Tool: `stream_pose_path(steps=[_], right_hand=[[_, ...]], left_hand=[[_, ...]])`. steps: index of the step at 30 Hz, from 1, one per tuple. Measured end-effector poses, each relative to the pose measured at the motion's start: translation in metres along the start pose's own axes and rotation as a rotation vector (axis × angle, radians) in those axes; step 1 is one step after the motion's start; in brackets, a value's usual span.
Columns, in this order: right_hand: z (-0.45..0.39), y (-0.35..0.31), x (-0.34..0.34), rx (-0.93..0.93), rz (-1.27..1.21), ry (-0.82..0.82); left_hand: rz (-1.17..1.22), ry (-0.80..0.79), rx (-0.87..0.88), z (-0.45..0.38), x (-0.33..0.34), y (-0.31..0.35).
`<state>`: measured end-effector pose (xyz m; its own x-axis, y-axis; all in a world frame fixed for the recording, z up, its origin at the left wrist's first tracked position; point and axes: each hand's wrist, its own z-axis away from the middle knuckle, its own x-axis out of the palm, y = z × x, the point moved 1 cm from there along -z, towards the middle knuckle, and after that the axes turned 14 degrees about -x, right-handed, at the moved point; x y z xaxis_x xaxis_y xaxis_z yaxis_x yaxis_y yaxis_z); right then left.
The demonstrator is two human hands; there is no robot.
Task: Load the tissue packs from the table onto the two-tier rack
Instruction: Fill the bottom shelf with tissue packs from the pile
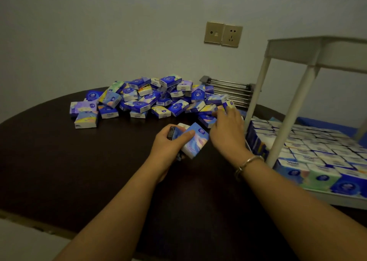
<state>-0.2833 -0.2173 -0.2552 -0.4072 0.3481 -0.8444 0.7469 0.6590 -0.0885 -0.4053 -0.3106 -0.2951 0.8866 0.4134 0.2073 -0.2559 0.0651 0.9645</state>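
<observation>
A heap of small blue, purple and green tissue packs [139,100] lies at the back of the dark round table [79,161]. My left hand [168,143] grips a stack of packs [195,139] just above the table's middle. At the heap's right edge my right hand [228,127] pinches one pack [229,104] by its fingertips. On the right stands the white two-tier rack [286,121]. Its lower tier holds several rows of packs [317,153] standing on edge. Only the underside and rim of the upper tier [317,50] show.
A folded metal drying rack [230,92] leans behind the heap against the grey wall. Two wall sockets [223,33] sit above it. A bracelet is on my right wrist. The rack's white legs stand close to my right forearm.
</observation>
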Motion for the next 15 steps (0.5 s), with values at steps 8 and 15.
stream_pose_path(steps=[8,15], right_hand=[[-0.016,0.025,0.004,-0.177,0.817,-0.636],[0.002,-0.001,-0.033,-0.297,0.439,-0.146]], left_hand=[[0.163,-0.018,-0.069,0.010,-0.004,0.004],[0.133,0.039,-0.049,0.017,-0.004,0.007]])
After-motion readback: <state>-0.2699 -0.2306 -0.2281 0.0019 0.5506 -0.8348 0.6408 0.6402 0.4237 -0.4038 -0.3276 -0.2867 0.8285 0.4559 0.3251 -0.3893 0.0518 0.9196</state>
